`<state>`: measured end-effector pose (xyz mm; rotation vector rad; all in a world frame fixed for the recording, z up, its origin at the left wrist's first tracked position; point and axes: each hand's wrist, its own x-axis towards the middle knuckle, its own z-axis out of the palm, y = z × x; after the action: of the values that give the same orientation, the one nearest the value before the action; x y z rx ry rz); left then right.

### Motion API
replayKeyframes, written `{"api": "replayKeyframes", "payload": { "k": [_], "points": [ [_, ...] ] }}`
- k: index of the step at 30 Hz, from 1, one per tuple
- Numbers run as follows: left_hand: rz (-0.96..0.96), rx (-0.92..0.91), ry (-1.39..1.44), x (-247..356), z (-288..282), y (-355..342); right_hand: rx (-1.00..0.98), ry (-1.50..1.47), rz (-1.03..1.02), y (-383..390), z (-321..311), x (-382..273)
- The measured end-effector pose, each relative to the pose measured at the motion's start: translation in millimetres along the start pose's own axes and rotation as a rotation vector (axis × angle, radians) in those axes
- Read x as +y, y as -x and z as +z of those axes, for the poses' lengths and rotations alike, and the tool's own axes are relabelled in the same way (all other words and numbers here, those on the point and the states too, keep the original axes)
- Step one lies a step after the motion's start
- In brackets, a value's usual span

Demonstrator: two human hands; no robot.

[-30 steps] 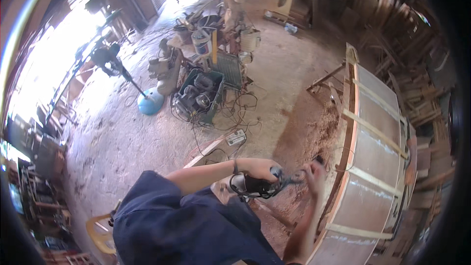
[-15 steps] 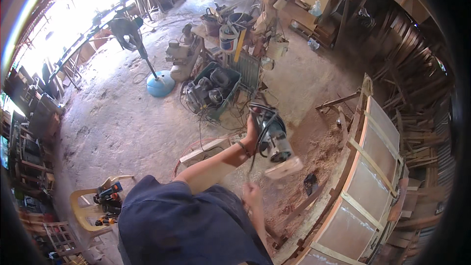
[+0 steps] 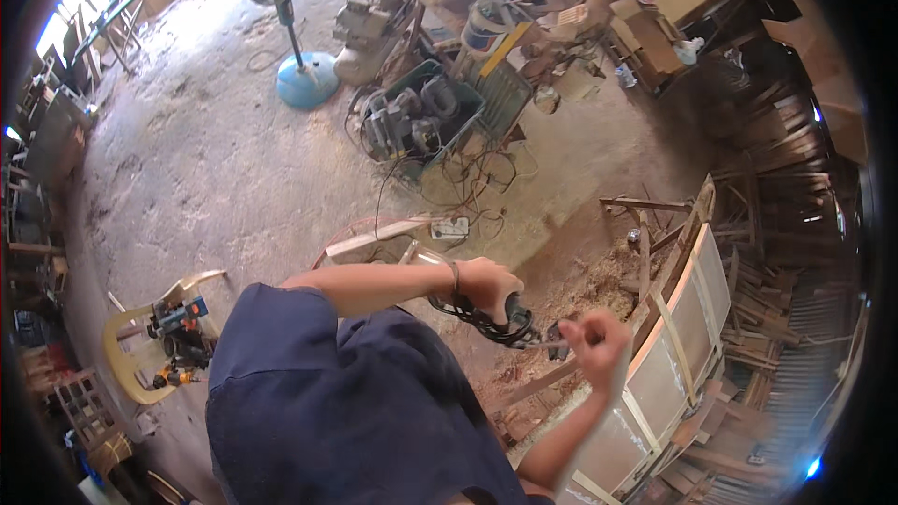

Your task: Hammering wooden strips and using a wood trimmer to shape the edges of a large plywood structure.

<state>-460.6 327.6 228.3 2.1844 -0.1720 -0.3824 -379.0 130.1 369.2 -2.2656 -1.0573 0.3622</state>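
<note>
My left hand (image 3: 488, 286) is wrapped round a corded power tool (image 3: 514, 314) that looks like a router. Its black cord (image 3: 479, 324) is coiled about the body, and a pale flat base (image 3: 421, 253) sticks out past my wrist, toward the upper left. At the tool's other end, a thin stretch of cord runs to the right. My right hand (image 3: 599, 341) is closed with curled fingers at the end of that stretch, and seems to pinch it. The fingertips are small and partly blurred.
A framed wooden panel (image 3: 662, 355) lies at the right beside wood shavings (image 3: 603, 281). Ahead are a green crate (image 3: 472, 126) of power tools, tangled cables and a blue-based fan (image 3: 307, 81). A yellow chair (image 3: 122, 346) with cordless tools stands at left.
The router has come down closer to my body and turned, its base swinging from lower right to upper left. My right hand has moved right and up, away from my body.
</note>
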Motion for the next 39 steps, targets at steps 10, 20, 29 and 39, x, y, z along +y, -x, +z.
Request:
{"api": "replayKeyframes", "payload": {
  "k": [10, 20, 29, 39],
  "points": [
    [0.236, 0.836, 1.138, -155, -28, 78, -0.205, -0.569, 0.118, -66, 174, 96],
    [0.361, 1.704, 2.140, -251, -35, 98, -0.899, -0.261, 0.389, -97, 331, -22],
    [-0.604, 1.183, 1.330, -272, -86, 129, -0.690, -0.100, -0.113, -276, 295, 44],
    [-1.306, 0.707, 0.450, -411, -77, -28, -0.636, -0.491, 0.313, -328, 421, 112]
  ]
}}
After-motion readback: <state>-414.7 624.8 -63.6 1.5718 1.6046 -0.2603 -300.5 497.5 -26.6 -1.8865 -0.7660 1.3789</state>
